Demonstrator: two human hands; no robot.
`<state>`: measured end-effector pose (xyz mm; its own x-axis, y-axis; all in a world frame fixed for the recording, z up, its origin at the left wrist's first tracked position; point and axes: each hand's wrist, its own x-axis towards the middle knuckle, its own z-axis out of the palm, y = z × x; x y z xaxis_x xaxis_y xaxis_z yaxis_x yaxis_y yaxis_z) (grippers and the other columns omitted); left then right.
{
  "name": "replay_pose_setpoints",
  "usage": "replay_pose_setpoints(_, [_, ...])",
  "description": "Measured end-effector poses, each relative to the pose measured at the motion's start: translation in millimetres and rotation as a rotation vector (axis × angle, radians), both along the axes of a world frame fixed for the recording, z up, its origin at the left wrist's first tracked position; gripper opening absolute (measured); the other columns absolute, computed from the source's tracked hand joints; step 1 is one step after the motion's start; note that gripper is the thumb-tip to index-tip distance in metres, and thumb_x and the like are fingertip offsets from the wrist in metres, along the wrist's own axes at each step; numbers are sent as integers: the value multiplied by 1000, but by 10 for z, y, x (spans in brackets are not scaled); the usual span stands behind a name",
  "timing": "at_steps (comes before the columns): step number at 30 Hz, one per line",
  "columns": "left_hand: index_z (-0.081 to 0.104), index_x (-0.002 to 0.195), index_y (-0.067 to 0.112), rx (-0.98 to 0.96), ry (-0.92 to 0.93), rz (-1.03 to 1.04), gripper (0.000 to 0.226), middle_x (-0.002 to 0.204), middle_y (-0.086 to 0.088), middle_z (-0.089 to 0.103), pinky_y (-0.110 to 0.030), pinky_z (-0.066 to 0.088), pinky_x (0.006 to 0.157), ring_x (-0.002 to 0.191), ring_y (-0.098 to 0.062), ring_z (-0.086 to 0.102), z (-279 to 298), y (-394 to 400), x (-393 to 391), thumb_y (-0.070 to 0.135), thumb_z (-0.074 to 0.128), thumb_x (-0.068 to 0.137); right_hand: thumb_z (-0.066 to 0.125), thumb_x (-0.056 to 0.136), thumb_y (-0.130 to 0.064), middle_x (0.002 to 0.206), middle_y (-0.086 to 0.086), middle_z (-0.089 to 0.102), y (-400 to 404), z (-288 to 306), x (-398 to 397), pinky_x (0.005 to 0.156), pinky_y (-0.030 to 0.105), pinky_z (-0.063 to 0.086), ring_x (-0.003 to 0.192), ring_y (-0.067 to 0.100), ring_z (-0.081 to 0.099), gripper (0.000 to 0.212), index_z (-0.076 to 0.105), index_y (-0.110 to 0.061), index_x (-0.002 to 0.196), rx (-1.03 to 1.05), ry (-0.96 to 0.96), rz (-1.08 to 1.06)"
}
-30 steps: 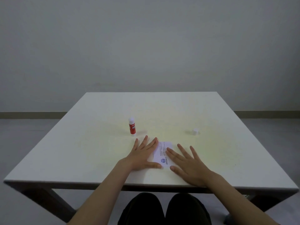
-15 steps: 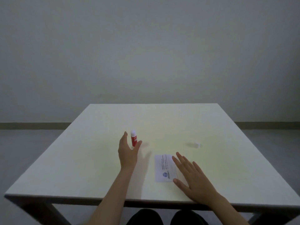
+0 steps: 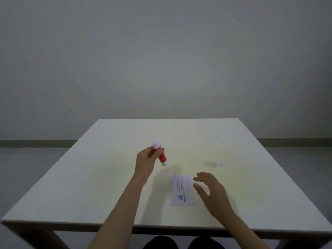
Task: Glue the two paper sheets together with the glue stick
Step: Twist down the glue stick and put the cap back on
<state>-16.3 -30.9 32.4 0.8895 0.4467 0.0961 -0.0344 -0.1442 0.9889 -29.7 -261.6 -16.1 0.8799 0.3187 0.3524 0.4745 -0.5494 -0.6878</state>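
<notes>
On the tabletop point(image 3: 107, 177), near edge, centre-right: paper sheets point(image 3: 182, 190) lie flat, printed side up, logo toward the near end. Only one outline is visible; cannot tell whether two sheets are stacked there.

Left hand point(image 3: 145, 162): closed around the glue stick point(image 3: 160, 155), fingers wrapped on the upper red barrel, stick lifted clear of the surface and tilted, white tip up and far, base down toward the right. Cannot tell whether glue is exposed at the tip.

Right hand point(image 3: 212, 191): open, fingers loosely curved, holding nothing, just beside the right edge of the paper, apparently hovering; contact with the surface not clear.

Small white cap point(image 3: 216, 163): stands alone, far right of the paper, well apart from both hands.

Handling notes (judgement): the stick is light, rigid and smooth plastic, and a mid-barrel grip gives better control for spreading. Paper is thin, limp and liable to slide or crease under a dragged stick, so pin it flat with spread fingertips near an edge, away from the glued area. Light strokes would avoid tearing.
</notes>
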Motion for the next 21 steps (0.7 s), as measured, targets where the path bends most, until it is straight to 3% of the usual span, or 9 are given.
replay_pose_setpoints(3, [71,95,14,-222,-114,-275,12,99,-5,76,-29,55,90,98,-20,71,233,-141,-69,16,61,89,49,96,-23,74,5,70,257,325,20,60,28,46,59,6,63,32,66,-17,69,435,336,-63])
replay_pose_setpoints(6, [68,104,13,-249,-158,-420,19,99,-3,77,-22,56,83,101,-20,70,382,-275,-129,20,56,91,29,98,-48,72,16,68,463,634,35,43,27,43,45,20,57,56,65,-6,98,826,986,165])
replay_pose_setpoints(10, [67,103,12,-297,-206,-439,19,95,-3,77,-19,55,76,95,-18,72,482,-342,-198,20,55,90,36,96,-49,48,3,53,570,732,11,32,20,35,32,11,38,52,60,-3,91,1065,1201,346])
replay_pose_setpoints(12, [68,102,12,-314,-237,-406,17,93,-3,77,-21,56,76,93,-20,73,507,-356,-227,14,54,92,47,95,-33,51,2,53,600,735,-14,34,17,38,35,9,41,33,59,-3,88,1155,1132,337])
replay_pose_setpoints(14, [69,100,11,-326,-261,-374,17,92,-4,77,-23,57,77,93,-23,73,522,-386,-251,11,54,92,55,92,-18,60,4,56,630,664,-32,43,17,43,43,10,48,10,57,-10,87,1029,737,261])
replay_pose_setpoints(16, [71,97,13,-321,-271,-353,16,91,-4,77,-25,57,78,92,-24,73,534,-429,-274,10,57,90,63,87,-10,65,0,58,668,587,-90,52,13,45,51,8,51,18,50,-21,78,718,216,73])
replay_pose_setpoints(18, [73,93,16,-305,-275,-345,17,90,-3,78,-24,57,77,90,-23,73,543,-465,-300,10,58,90,70,81,-12,65,-8,56,682,493,-79,56,9,41,54,7,48,31,45,-27,75,500,-93,-90])
replay_pose_setpoints(20, [74,91,17,-312,-277,-346,17,90,-3,78,-23,57,76,90,-23,74,546,-468,-323,9,59,89,72,81,-22,69,-11,58,645,530,-88,55,10,42,52,6,50,23,49,-23,84,459,-43,-83])
replay_pose_setpoints(21, [73,92,16,-321,-276,-346,16,90,-3,78,-23,57,75,90,-23,74,551,-451,-334,9,59,89,66,84,-31,71,-7,63,629,592,-92,52,12,44,50,6,53,22,52,-19,96,554,173,10])
